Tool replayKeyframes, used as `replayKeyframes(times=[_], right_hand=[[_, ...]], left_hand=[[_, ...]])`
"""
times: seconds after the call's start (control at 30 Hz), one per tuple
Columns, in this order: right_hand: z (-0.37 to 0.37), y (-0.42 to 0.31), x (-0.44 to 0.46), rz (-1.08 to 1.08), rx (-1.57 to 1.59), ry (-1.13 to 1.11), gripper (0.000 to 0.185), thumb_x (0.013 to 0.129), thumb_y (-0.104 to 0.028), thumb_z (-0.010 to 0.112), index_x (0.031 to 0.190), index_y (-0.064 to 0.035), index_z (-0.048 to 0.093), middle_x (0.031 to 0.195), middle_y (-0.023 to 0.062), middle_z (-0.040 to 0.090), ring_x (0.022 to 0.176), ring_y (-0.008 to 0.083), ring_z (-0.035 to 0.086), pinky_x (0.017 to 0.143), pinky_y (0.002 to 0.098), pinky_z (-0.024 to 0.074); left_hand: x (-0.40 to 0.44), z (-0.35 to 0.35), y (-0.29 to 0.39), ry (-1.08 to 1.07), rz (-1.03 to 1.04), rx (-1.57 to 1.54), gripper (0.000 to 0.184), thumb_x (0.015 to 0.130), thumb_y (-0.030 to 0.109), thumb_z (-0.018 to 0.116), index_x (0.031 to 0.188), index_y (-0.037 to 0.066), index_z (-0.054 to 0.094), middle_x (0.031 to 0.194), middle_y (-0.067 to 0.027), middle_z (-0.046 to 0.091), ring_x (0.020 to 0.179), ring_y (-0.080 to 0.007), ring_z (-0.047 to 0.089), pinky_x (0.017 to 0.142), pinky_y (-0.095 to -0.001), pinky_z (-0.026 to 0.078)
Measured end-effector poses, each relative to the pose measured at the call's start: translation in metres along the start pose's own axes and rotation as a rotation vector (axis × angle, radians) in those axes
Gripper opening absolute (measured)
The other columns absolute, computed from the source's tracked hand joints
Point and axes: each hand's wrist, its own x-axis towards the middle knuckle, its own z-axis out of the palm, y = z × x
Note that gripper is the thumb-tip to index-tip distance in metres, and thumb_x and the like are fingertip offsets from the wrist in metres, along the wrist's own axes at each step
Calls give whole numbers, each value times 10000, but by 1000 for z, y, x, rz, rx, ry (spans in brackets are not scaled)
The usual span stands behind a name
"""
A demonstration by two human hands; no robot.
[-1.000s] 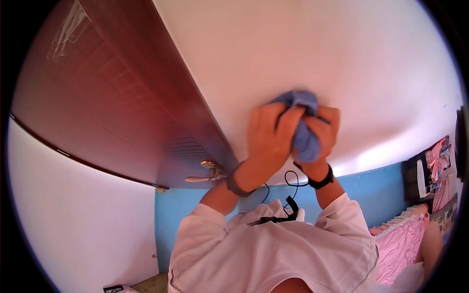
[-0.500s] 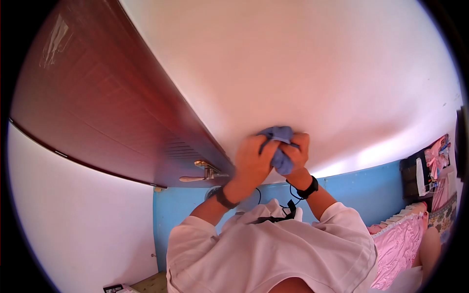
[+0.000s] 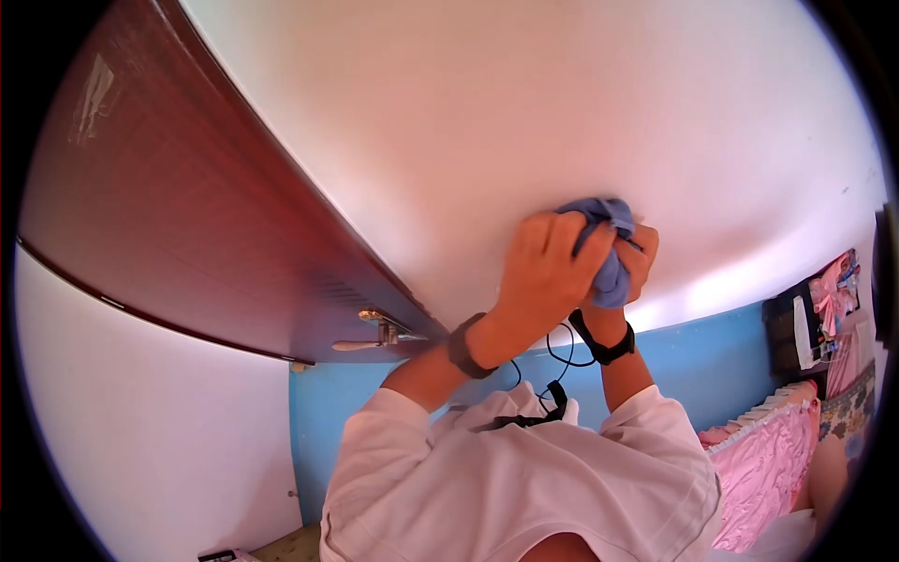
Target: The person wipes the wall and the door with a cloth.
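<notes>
A crumpled blue cloth is bunched between my two hands, in front of the white part of the wall. My left hand has its fingers closed on the cloth's left side. On the other side, my right hand is wrapped round the cloth, partly hidden behind it. Both hands are close together, and the cloth seems to rest against the wall, though its contact side is hidden. Dark bands circle both wrists.
A dark red door with a metal handle stands to the left. The lower wall is blue. Pink shiny fabric lies at the lower right, below a dark shelf with hanging items. Part of another person's limb shows there.
Both hands have moved right and slightly up along the wall, carrying the blue cloth with them, away from the door. Both still grip it.
</notes>
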Motion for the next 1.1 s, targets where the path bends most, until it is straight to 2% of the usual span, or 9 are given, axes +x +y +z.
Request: replayKeyframes(times=[0.23, 0.3, 0.37, 0.43, 0.5, 0.6, 0.73, 0.83, 1.1], right_hand=[[-2, 4, -44, 146, -5, 3, 290, 759, -91, 721, 958, -14, 524, 991, 142, 495, 847, 271, 539, 719, 363, 440], [1, 3, -56, 104, 41, -8, 317, 741, -104, 735, 964, -19, 527, 986, 145, 492, 839, 274, 533, 709, 363, 436], [8, 2, -66, 71, 90, -10, 358, 674, -92, 752, 957, -34, 539, 957, 143, 485, 799, 284, 509, 680, 362, 423], [13, -6, -66, 90, 128, -60, 355, 635, -71, 743, 931, -39, 551, 936, 137, 481, 786, 284, 494, 671, 361, 417], [21, -17, -69, 129, 148, -89, 346, 571, -42, 723, 880, -46, 566, 904, 131, 473, 774, 285, 472, 660, 358, 409], [25, -30, -58, 153, 158, -193, 279, 716, -18, 681, 938, -22, 511, 949, 153, 509, 843, 284, 514, 729, 360, 426], [30, -34, -42, 168, 176, -113, 299, 603, 30, 681, 879, -22, 579, 843, 127, 462, 734, 278, 469, 626, 332, 407], [24, -28, -29, 140, 132, -62, 289, 629, 62, 656, 895, -9, 567, 850, 141, 481, 736, 274, 485, 619, 324, 413], [8, -3, -45, 121, 79, 35, 212, 711, 30, 658, 885, 17, 538, 915, 165, 522, 770, 293, 521, 664, 349, 425]], left_hand=[[-22, 3, 7, -176, -74, -83, 329, 721, 69, 629, 1048, 102, 625, 997, -82, 539, 873, -291, 526, 715, -395, 425], [-34, -3, 2, -334, -313, -262, 343, 703, 62, 636, 1044, 103, 621, 979, -82, 538, 864, -297, 527, 722, -402, 427], [-45, -9, -3, -338, -348, -253, 361, 682, 45, 640, 1038, 103, 618, 959, -87, 537, 855, -304, 527, 721, -405, 431], [-52, -17, -8, -200, -182, -58, 382, 659, 20, 642, 1031, 101, 613, 938, -96, 533, 844, -314, 527, 711, -405, 436], [-53, -31, -13, -186, -178, 31, 425, 638, 43, 642, 1056, 119, 613, 951, -79, 513, 844, -290, 525, 694, -377, 454], [-47, -44, -13, -167, -218, 96, 449, 628, 51, 642, 1069, 129, 614, 960, -72, 509, 847, -282, 527, 686, -364, 462], [-34, -44, -11, -92, -219, 122, 452, 629, 42, 640, 1072, 131, 613, 964, -78, 517, 853, -286, 528, 682, -366, 457], [-21, -34, -7, -25, -163, 76, 455, 617, 46, 643, 1063, 129, 610, 961, -75, 517, 853, -276, 519, 677, -361, 449], [-28, -4, 2, -119, -113, -20, 358, 693, 63, 637, 1048, 104, 622, 961, -95, 566, 861, -300, 548, 727, -391, 435]])
